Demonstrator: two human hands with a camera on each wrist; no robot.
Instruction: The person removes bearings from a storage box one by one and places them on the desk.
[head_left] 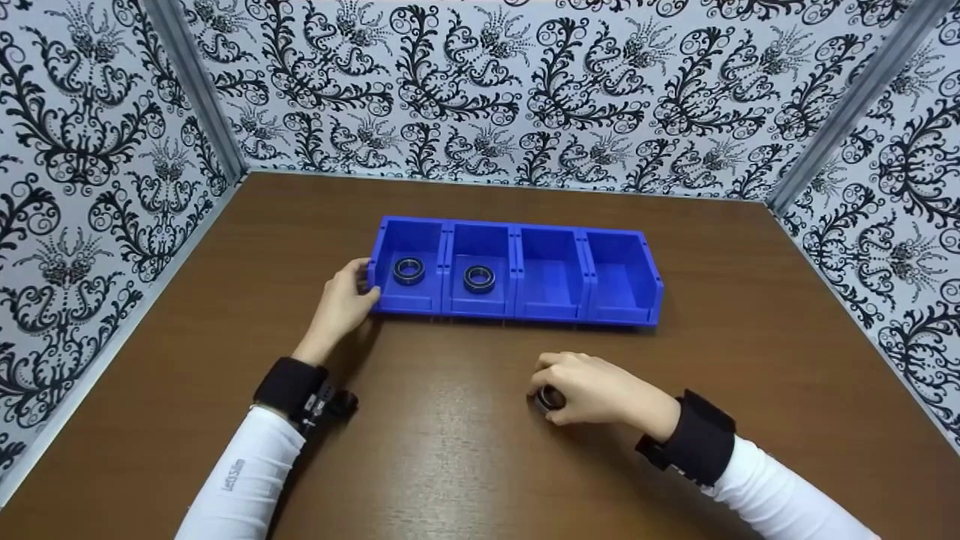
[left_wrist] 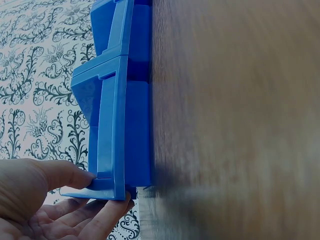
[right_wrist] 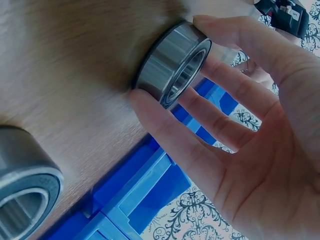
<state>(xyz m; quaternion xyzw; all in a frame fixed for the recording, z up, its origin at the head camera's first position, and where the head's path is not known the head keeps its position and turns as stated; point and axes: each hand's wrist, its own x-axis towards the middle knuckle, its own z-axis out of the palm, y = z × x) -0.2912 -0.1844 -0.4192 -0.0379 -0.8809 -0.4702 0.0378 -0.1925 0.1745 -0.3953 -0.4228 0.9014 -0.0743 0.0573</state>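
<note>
A row of joined blue bins (head_left: 553, 285) stands on the table. My left hand (head_left: 346, 298) grips its left end wall; in the left wrist view the thumb lies on the front edge of the bin (left_wrist: 120, 125) and the fingers are below. One bearing (head_left: 409, 280) lies in the leftmost bin, another bearing (head_left: 479, 289) in the bin beside it. In front of the bins, my right hand (head_left: 596, 386) holds a metal bearing (right_wrist: 162, 62) between thumb and fingertips, close over the table. A further bearing (right_wrist: 22, 155) shows at the right wrist view's lower left.
The two bins on the right, such as the end bin (head_left: 619, 277), hold nothing visible. The brown table (head_left: 450, 450) is bordered by patterned walls (head_left: 480, 90) at the back and both sides. Both wrists carry black bands (head_left: 289, 386).
</note>
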